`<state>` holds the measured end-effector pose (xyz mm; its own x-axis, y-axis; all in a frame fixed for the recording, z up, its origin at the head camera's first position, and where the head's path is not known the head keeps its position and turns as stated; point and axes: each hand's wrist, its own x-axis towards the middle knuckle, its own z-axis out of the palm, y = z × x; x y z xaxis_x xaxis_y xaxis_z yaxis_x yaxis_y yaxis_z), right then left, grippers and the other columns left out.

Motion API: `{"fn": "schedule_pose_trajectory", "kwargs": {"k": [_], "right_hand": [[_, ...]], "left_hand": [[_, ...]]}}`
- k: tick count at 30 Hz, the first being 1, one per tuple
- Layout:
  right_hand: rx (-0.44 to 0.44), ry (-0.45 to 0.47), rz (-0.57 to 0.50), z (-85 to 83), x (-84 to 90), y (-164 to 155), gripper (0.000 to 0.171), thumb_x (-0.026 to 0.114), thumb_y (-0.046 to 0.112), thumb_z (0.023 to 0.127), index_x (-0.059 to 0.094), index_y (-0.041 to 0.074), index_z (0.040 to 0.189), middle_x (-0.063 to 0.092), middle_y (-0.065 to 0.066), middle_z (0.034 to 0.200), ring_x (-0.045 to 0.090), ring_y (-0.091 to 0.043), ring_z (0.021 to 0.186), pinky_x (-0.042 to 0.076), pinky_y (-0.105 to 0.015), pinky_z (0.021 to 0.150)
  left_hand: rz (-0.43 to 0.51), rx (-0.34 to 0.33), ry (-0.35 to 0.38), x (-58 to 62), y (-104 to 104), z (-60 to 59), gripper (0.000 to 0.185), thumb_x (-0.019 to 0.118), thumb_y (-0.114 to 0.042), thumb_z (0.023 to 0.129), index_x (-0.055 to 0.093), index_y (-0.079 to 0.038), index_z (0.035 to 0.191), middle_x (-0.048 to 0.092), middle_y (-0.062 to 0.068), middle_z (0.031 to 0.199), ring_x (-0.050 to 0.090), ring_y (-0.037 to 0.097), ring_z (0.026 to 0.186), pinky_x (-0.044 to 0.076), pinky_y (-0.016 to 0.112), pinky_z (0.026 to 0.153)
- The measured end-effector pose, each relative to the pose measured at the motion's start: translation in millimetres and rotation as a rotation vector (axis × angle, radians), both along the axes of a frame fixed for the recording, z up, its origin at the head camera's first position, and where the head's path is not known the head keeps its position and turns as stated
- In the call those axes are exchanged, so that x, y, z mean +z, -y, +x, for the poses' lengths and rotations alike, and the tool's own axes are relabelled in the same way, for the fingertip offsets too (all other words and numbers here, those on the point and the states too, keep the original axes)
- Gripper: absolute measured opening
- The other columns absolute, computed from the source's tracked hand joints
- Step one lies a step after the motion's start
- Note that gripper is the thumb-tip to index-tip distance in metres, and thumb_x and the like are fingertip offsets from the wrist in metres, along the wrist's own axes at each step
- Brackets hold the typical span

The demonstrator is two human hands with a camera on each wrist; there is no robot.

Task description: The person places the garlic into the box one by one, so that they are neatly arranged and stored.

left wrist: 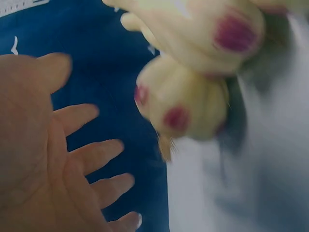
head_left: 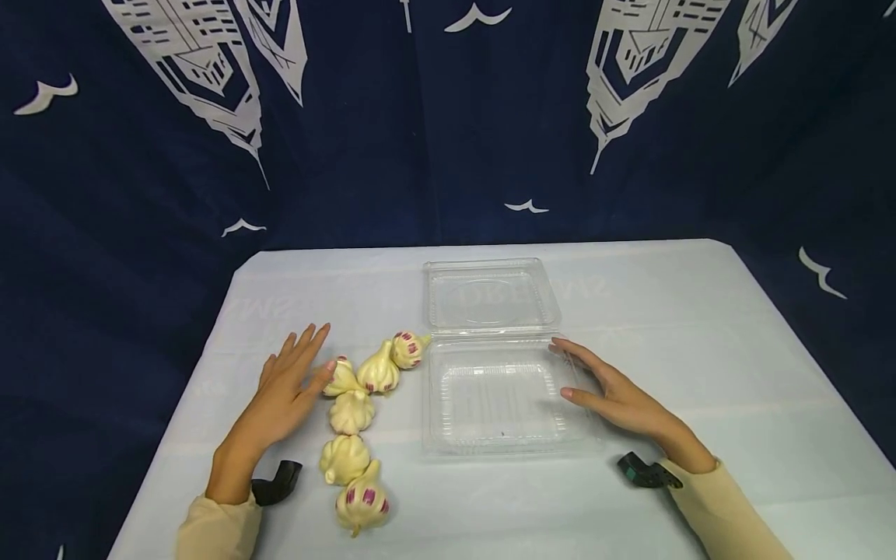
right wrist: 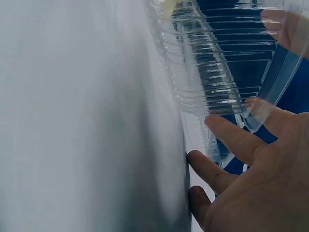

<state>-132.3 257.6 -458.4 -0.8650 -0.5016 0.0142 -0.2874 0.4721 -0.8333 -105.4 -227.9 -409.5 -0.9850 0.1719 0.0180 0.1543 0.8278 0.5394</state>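
- Resting flat, the left hand [head_left: 287,393] spreads its fingers [left wrist: 91,154] wide, thumb touching the garlic [head_left: 341,377] left of the open box [head_left: 498,397].
- Right hand [head_left: 616,397], fingers straight, presses the box's right edge; bare tabletop [head_left: 700,327] lies beyond.
- Only the right wrist view shows fingertips under the rim.

Head view looks down over the whole bench [head_left: 700,350]; each wrist view sits close beside its hand, sharing garlic [left wrist: 186,104] and clamshell box [right wrist: 227,72].
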Motion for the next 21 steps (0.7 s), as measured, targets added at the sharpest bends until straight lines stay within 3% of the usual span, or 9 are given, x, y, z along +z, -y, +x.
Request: {"fn": "schedule_pose_trajectory", "kwargs": {"k": [9, 13, 16, 21], "right_hand": [[0.004, 0.018, 0.046, 1.1, -1.6, -1.5, 0.076, 0.063, 0.032, 0.09, 0.015, 0.034, 0.149, 0.028, 0.009, 0.152, 0.023, -0.007, 0.14, 0.021, -0.003, 0.1], [0.025, 0.015, 0.029, 1.7, -3.6, -2.2, 0.078, 0.063, 0.029, 0.09, 0.014, 0.032, 0.149, 0.033, 0.004, 0.15, 0.025, -0.007, 0.14, 0.022, -0.004, 0.1], [0.041, 0.016, 0.019, 1.4, -5.2, -2.4, 0.078, 0.063, 0.028, 0.09, 0.013, 0.03, 0.149, 0.035, 0.001, 0.149, 0.026, -0.01, 0.14, 0.022, -0.005, 0.1], [0.056, 0.034, 0.0, 1.2, -6.7, -3.3, 0.077, 0.062, 0.027, 0.091, 0.012, 0.029, 0.15, 0.037, -0.003, 0.149, 0.026, -0.015, 0.14, 0.023, -0.007, 0.1]], "left_hand": [[0.064, -0.115, 0.02, 9.7, -19.7, -8.6, 0.064, 0.05, -0.048, 0.094, 0.026, -0.025, 0.148, 0.029, 0.008, 0.153, 0.022, 0.035, 0.142, 0.007, 0.061, 0.112], [0.104, -0.152, 0.016, 12.2, -25.1, -12.7, 0.064, 0.054, -0.047, 0.092, 0.031, -0.023, 0.147, 0.036, 0.005, 0.149, 0.033, 0.029, 0.138, 0.02, 0.054, 0.113], [0.142, -0.18, 0.025, 11.9, -28.6, -16.9, 0.062, 0.059, -0.043, 0.09, 0.035, -0.025, 0.144, 0.039, 0.002, 0.147, 0.036, 0.026, 0.136, 0.03, 0.05, 0.109], [0.159, -0.23, 0.052, 9.4, -34.9, -25.9, 0.06, 0.066, -0.033, 0.088, 0.04, -0.025, 0.141, 0.041, -0.003, 0.146, 0.036, 0.022, 0.137, 0.032, 0.046, 0.11]]}}
